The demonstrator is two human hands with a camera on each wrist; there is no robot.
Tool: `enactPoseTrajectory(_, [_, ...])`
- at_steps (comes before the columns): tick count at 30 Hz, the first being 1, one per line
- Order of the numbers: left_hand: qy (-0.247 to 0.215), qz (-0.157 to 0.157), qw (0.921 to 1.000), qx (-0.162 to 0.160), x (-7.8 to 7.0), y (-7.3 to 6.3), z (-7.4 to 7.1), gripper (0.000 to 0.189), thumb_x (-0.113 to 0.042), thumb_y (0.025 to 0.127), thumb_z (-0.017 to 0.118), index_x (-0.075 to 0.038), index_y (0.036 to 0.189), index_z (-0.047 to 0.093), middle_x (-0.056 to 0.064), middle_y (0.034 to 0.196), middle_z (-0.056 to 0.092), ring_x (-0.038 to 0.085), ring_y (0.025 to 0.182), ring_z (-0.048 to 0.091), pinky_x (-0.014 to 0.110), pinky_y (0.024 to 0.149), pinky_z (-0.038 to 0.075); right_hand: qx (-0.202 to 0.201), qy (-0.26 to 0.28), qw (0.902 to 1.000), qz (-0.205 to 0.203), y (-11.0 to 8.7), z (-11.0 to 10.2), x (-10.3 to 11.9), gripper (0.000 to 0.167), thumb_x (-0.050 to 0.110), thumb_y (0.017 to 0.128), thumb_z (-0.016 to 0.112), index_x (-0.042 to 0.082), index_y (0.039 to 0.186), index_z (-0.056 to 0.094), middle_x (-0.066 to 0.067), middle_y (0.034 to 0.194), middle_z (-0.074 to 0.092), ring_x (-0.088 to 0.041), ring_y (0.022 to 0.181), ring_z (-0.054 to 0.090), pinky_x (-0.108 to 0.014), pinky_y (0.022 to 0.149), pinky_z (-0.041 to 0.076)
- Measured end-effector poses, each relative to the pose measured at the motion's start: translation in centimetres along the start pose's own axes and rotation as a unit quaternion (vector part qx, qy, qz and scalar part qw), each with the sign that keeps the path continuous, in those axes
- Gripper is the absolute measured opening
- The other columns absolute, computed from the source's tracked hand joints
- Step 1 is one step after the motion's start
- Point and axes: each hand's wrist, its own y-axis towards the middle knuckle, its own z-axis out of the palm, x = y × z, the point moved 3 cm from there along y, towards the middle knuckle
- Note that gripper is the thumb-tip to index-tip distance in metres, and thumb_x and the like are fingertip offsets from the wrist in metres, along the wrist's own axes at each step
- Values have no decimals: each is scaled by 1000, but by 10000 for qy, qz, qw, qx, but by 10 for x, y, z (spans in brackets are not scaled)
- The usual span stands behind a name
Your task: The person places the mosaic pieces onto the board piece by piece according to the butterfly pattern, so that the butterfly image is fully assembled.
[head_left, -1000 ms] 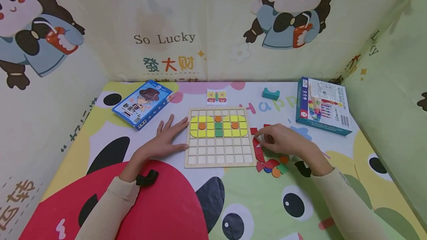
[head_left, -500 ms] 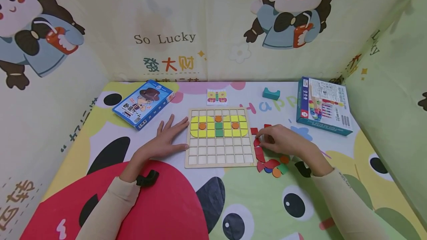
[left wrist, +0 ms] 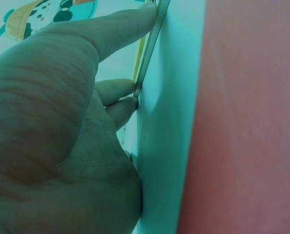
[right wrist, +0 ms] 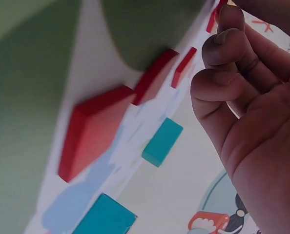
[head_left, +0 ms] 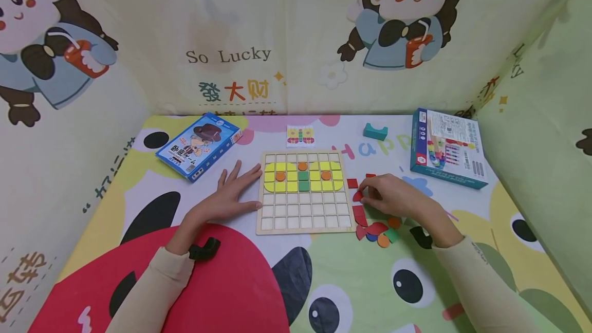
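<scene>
A square wooden grid board (head_left: 282, 232) lies flat on the table. Yellow tiles (head_left: 292, 185), orange discs (head_left: 302, 166) and green square tiles (head_left: 303, 186) fill cells in its upper part. My left hand (head_left: 229, 195) lies spread at the board's left side; in the left wrist view the fingertips (left wrist: 146, 17) touch its edge. To the right of the board, my right hand (head_left: 393, 194) pinches a red tile with a curved edge (head_left: 357, 196) at the fingertips. Its other fingers (right wrist: 216, 87) curl inward, and they partly hide the tile in the right wrist view.
Loose red tiles (head_left: 359, 215), an orange disc (head_left: 383, 241) and a green tile (head_left: 391, 235) lie right of the board. Behind it are a butterfly pattern card (head_left: 300, 136) and a teal block (head_left: 375, 132). Boxes stand left (head_left: 199, 145) and right (head_left: 448, 148).
My right hand has drawn slightly to the right, and the red tile at its fingertips has shifted with it. My left hand has stayed at the board's edge.
</scene>
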Motion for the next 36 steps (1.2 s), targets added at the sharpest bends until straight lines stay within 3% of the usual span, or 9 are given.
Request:
enactPoseTrajectory(11, [0, 30, 10000, 23, -1, -1, 0, 93, -43, 91, 78, -22, 169, 30, 3, 180, 21, 41, 167, -14, 71, 128, -16, -33, -74, 10000, 12, 7, -7, 17, 36, 31, 95, 81, 13, 125, 74, 8, 79, 62, -10, 75, 56, -23, 65, 51])
enactPoseTrajectory(18, [62, 49, 10000, 18, -3, -1, -1, 94, -44, 91, 77, -22, 169, 29, 2, 180, 20, 40, 167, -14, 70, 129, -15, -170, -322, 9991, -208, 29, -4, 52, 35, 34, 94, 81, 13, 122, 76, 6, 77, 64, -11, 72, 56, -24, 64, 49])
enactPoseTrajectory(23, [77, 49, 10000, 29, -4, -1, -2, 94, -44, 91, 77, -22, 169, 29, 3, 180, 20, 40, 167, -14, 70, 129, -15, -269, -463, 9984, -171, 46, 5, 79, 36, 38, 94, 81, 15, 121, 75, 5, 81, 66, -12, 74, 57, -24, 65, 49])
enactPoseTrajectory(27, [84, 37, 10000, 31, -4, -1, -1, 94, -44, 92, 77, -21, 169, 29, 3, 180, 20, 41, 167, -14, 70, 129, -15, -318, -598, 9970, -377, 58, 14, 101, 34, 38, 94, 80, 15, 118, 76, 5, 77, 64, -12, 75, 56, -24, 65, 48])
enactPoseTrajectory(32, [109, 18, 9999, 40, -4, -1, -1, 94, -44, 91, 77, -22, 169, 29, 3, 180, 20, 41, 167, -13, 71, 129, -15, -419, -696, 9940, -732, 74, 25, 124, 29, 34, 95, 79, 13, 114, 77, 6, 67, 60, -10, 66, 55, -24, 62, 46])
enactPoseTrajectory(36, [141, 37, 9999, 53, -4, -1, -1, 94, -45, 91, 77, -22, 169, 29, 3, 180, 20, 41, 167, -13, 72, 129, -14, -409, -658, 9940, -776, 85, 34, 139, 27, 32, 97, 76, 12, 115, 76, 5, 67, 62, -9, 62, 54, -22, 59, 43])
